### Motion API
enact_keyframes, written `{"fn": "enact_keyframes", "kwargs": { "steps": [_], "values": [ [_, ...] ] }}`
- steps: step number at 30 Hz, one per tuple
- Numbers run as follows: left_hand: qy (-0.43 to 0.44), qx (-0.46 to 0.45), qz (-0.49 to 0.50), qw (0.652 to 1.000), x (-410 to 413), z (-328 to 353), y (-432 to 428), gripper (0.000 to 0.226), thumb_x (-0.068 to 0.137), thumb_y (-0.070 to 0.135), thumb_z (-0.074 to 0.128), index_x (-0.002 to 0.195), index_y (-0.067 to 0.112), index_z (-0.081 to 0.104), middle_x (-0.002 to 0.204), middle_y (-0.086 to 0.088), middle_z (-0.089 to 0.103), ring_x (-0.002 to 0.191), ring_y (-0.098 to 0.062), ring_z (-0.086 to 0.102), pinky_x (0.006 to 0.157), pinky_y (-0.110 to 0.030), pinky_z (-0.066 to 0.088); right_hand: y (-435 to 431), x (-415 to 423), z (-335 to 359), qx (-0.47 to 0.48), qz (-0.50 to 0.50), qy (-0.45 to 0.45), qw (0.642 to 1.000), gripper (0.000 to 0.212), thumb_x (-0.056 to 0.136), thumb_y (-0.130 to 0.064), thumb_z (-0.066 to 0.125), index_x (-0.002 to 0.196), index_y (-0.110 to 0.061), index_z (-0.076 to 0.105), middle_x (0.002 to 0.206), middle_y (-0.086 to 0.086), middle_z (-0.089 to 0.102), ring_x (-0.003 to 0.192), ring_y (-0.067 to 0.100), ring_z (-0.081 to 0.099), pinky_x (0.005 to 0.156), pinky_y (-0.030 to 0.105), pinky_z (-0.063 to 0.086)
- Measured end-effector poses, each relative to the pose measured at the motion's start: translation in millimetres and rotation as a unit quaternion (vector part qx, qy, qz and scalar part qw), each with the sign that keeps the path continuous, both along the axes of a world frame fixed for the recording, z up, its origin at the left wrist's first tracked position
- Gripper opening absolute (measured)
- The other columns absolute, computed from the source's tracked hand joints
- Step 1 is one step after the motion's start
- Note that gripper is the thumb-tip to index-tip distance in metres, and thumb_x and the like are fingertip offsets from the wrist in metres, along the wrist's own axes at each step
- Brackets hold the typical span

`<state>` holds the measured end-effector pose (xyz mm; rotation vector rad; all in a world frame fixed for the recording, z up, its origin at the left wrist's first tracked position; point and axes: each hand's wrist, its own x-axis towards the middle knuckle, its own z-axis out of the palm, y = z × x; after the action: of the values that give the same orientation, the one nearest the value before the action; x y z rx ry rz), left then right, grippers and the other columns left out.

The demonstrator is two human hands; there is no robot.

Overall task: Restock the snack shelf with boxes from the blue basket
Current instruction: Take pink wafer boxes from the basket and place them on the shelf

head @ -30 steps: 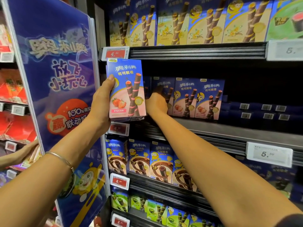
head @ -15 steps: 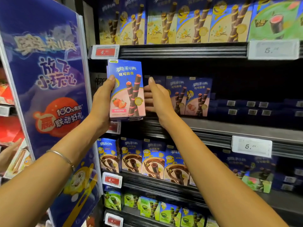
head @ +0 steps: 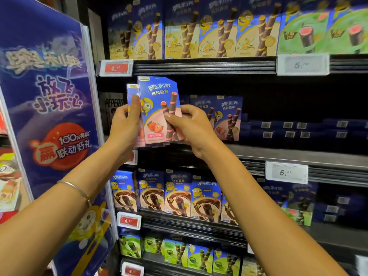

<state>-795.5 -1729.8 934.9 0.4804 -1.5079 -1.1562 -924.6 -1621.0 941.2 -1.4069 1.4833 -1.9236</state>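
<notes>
A stack of blue-and-pink strawberry wafer-roll boxes hangs in front of the middle shelf [head: 258, 154]. My right hand [head: 191, 128] grips the front strawberry box [head: 157, 104] by its right edge, thumb on its face. My left hand [head: 125, 124] holds the boxes behind it [head: 131, 92] from the left, fingers curled round their edge. Two matching strawberry boxes [head: 229, 116] stand upright on the shelf just right of my hands. The blue basket is out of view.
A large blue promotional panel [head: 49, 116] stands close on the left. Dark flat-lying boxes [head: 298, 130] fill the shelf's right part. Vanilla boxes [head: 199, 30] line the shelf above, chocolate boxes [head: 179, 194] the one below. Price tags [head: 286, 173] stick out from shelf edges.
My right hand left the shelf and took hold of the front box's right edge. That box has slid rightward off the stack in my left hand. The view shifted slightly.
</notes>
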Motion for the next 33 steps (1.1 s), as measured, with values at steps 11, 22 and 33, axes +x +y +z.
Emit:
{"fn": "enact_keyframes", "kwargs": {
  "steps": [11,22,33],
  "values": [
    [0.035,-0.017,0.045,0.998,5,2,-16,0.046,0.107,0.042,0.059,0.064,0.027,0.051,0.05,0.015,0.056,0.04,-0.001,0.05,0.041,-0.018,0.044,5,-47,1,-0.016,-0.118,-0.023,0.993,0.024,0.084,-0.01,0.08,0.098,-0.021,0.063,0.096,0.0,0.076,0.084,0.012,0.074,0.072,0.033,0.061],
    [0.036,-0.029,0.037,0.998,17,9,-15,0.042,0.108,0.046,0.056,0.072,0.024,0.055,0.059,0.011,0.064,0.045,-0.004,0.059,0.041,-0.019,0.047,-23,-73,-12,0.109,-0.252,0.074,0.959,0.039,0.083,-0.037,0.08,0.088,-0.015,0.049,0.098,0.006,0.059,0.077,0.014,0.057,0.057,0.031,0.048],
    [0.037,-0.015,0.036,0.999,21,2,-20,0.053,0.108,0.048,0.055,0.059,0.031,0.063,0.056,0.012,0.062,0.045,-0.004,0.056,0.043,-0.021,0.046,-46,-70,-21,0.181,-0.31,0.195,0.913,0.046,0.087,-0.047,0.074,0.075,-0.02,0.038,0.085,0.004,0.051,0.083,0.03,0.057,0.066,0.038,0.043]
  ]
}}
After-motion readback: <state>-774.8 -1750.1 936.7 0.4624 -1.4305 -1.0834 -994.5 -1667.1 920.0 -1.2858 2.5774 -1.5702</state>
